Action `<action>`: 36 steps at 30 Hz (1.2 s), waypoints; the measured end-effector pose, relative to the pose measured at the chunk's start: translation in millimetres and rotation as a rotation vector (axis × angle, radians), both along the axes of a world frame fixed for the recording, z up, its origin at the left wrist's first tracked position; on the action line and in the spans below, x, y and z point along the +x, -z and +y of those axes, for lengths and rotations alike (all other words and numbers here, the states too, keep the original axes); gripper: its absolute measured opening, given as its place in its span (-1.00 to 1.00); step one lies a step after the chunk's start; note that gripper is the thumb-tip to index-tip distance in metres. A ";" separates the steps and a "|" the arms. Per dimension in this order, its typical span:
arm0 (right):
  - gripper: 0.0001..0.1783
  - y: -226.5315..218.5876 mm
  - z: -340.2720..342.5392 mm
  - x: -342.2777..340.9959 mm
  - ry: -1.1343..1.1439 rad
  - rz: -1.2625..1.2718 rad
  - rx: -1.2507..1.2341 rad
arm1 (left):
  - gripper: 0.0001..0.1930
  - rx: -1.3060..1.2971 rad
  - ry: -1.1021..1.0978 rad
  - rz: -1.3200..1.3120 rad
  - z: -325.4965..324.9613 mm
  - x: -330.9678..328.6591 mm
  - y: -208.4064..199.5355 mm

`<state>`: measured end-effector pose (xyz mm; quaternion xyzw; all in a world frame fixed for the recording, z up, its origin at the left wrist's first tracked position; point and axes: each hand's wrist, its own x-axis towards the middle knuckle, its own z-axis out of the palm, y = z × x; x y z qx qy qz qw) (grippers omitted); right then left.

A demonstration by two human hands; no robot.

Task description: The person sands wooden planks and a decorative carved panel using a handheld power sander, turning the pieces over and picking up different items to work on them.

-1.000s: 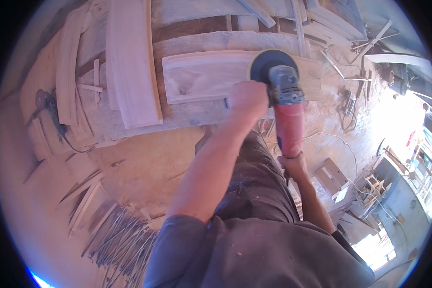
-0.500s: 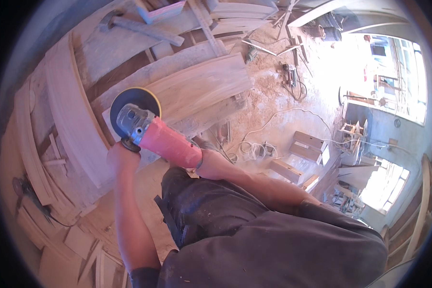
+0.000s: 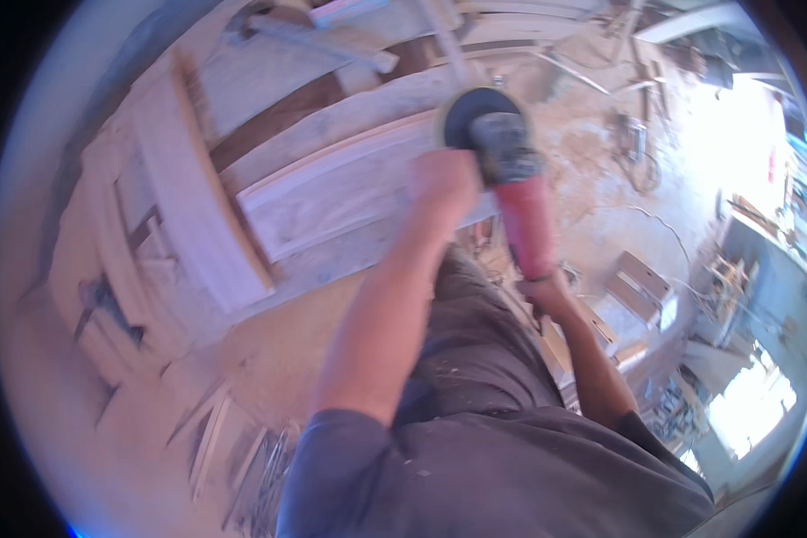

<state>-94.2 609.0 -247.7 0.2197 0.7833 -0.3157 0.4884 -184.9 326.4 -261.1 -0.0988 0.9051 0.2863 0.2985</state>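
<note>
A red angle grinder (image 3: 526, 224) with a grey metal head and a dark round sanding pad (image 3: 477, 109) is held in both hands. My left hand (image 3: 446, 182) is closed beside the head, where a side handle showed half a second ago; the fingers are blurred. My right hand (image 3: 550, 292) is wrapped round the rear end of the red body. Below and beside the pad lies a pale wooden board (image 3: 332, 193) on the workbench, and the pad is over its right end. Whether the pad touches the wood I cannot tell.
A wide wooden plank (image 3: 188, 188) lies crosswise at the left. A hammer-shaped tool (image 3: 323, 40) rests at the back. Wooden box-like pieces (image 3: 638, 289), a white cord (image 3: 677, 235) and a power tool (image 3: 635, 139) are on the dusty floor at the right. Offcuts (image 3: 211, 439) lie lower left.
Both hands have carried the angle grinder to the right and farther away, along the board to its right end. The grinder has turned to point more straight ahead. The whole view has shifted too.
</note>
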 end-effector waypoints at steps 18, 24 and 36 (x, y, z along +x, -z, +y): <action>-0.59 -4.7 -117.5 -50.6 -0.541 0.058 -0.222 | -0.72 -0.177 -0.587 -0.149 -114.7 107.1 -13.9; -0.42 1.8 -152.4 -40.5 -0.776 -0.028 -0.224 | -0.69 -0.261 -0.791 -0.219 -128.8 187.6 -8.6; 0.15 -1.7 -190.2 -80.0 -1.436 0.588 -0.155 | -0.80 -0.320 -1.140 -0.349 -7.9 385.3 -67.9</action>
